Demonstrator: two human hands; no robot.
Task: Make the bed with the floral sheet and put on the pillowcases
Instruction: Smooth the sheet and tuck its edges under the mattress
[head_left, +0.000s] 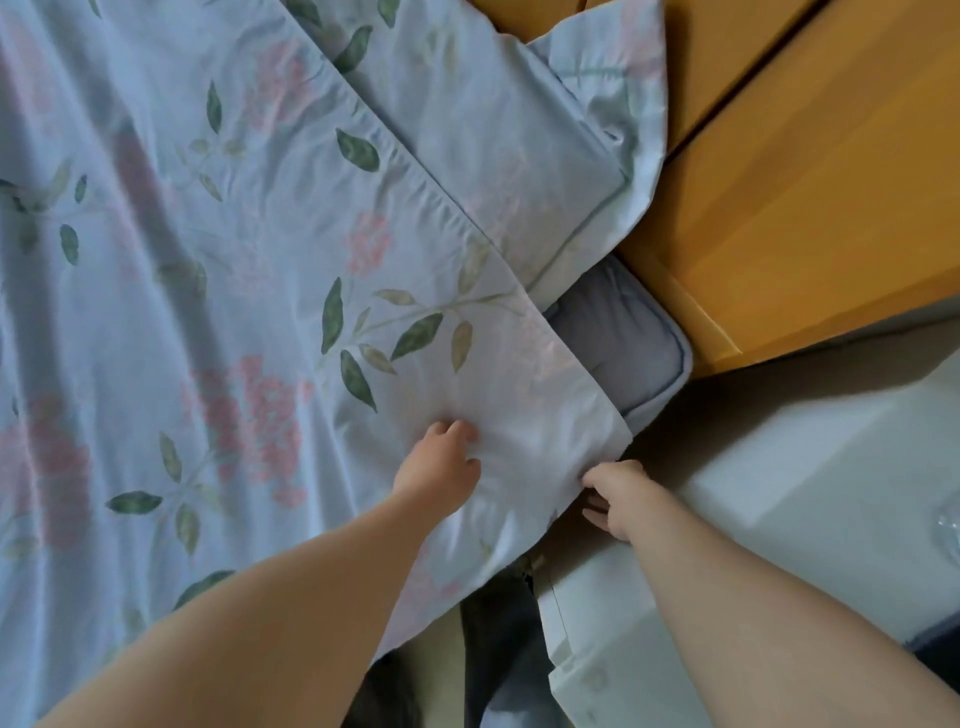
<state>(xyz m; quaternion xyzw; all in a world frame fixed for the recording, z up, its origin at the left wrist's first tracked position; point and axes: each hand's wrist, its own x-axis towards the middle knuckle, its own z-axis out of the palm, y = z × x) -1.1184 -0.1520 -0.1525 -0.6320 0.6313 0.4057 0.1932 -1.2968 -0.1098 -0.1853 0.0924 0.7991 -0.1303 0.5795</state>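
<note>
A view looking down over a bed. The floral sheet (234, 291), pale blue with pink blooms and green leaves, is spread across the bed and creased in soft ridges. Its corner hangs over the bed's near right edge, leaving a grey-blue mattress corner (623, 338) bare just beyond it.

The left hand (441, 467) lies palm down on the sheet near that corner, fingers curled and pressing into the cloth, not clamped on anything. The right hand (615, 493) is at the sheet's hanging edge, fingers folded under the hem; its grip appears closed on the edge, though the fingertips are hidden.

The sheet looks thin, light and limp. It should slide easily and bunch rather than hold a shape, so the hem and the corner seem the best places to take hold.

A pillow (498, 130) in a matching floral pillowcase lies at the head of the bed, partly under the sheet's edge. The case looks filled, its flap loose toward the wooden headboard (810, 182). A white bedside unit (779, 467) stands just beside the bed. No second pillow is visible.
</note>
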